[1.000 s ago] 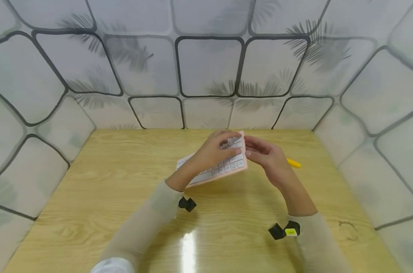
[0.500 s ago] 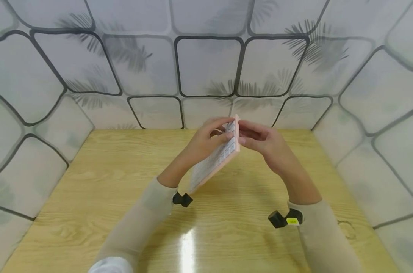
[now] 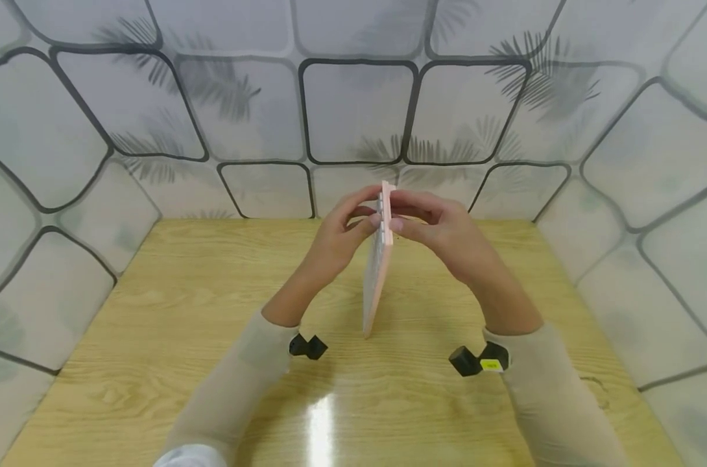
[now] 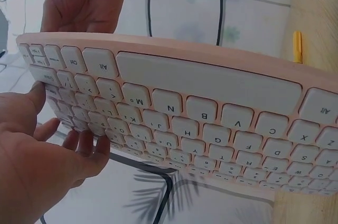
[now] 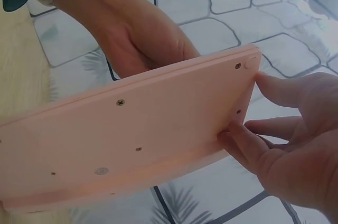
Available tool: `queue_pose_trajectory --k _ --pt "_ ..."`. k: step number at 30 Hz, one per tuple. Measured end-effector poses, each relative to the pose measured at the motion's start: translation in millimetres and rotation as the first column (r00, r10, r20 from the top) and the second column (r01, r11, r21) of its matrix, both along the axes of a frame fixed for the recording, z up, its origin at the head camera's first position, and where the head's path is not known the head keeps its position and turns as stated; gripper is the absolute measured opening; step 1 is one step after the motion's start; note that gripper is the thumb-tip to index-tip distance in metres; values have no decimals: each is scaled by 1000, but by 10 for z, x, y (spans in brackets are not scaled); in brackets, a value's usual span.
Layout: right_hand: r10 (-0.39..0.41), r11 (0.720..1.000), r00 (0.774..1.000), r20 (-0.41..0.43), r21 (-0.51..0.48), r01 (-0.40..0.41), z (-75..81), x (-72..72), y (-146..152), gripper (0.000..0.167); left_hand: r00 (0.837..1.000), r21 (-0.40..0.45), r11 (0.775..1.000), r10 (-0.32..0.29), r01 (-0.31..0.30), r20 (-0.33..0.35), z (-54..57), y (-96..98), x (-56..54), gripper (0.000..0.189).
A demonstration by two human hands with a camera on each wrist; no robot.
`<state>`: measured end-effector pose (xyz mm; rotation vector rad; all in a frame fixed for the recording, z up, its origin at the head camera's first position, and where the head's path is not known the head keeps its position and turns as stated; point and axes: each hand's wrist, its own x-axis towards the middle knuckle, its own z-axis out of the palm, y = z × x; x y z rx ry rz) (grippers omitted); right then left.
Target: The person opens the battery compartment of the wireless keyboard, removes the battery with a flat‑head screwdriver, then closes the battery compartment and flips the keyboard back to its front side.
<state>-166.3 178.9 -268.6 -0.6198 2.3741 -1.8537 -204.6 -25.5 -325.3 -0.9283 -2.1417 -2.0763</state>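
A pink keyboard with white keys stands on its side over the table, seen nearly edge-on in the head view. My left hand holds its raised end from the key side, thumb and fingertips on the keys. From the other side my right hand grips the same end. In the right wrist view, the right thumb lies at a corner and the fingers bend against the pink back, which has small screws and a raised strip along one long edge.
A yellow stick-like object lies on the wood-grain table, hidden behind the right arm in the head view. Patterned walls close off the back and both sides. Each sleeve carries a black wrist camera.
The keyboard has risen and turned from showing its keys to nearly edge-on. Both hands have moved up and left with it, and the yellow object has gone out of sight in the head view.
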Motion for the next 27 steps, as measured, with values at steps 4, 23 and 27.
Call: queue_pose_trajectory --k 4,23,27 --pt "-1 1000 1000 -32 -23 1 -60 -2 -98 47 1000 -8 1000 -7 7 8 -10 -103 2 49" --pt "30 976 999 25 -215 -24 -499 -68 -635 48 990 3 998 -57 57 126 128 -678 186 50" --pt "14 988 998 67 -153 -4 -687 -40 -725 49 988 -27 1000 -3 7 154 125 -830 243 51"
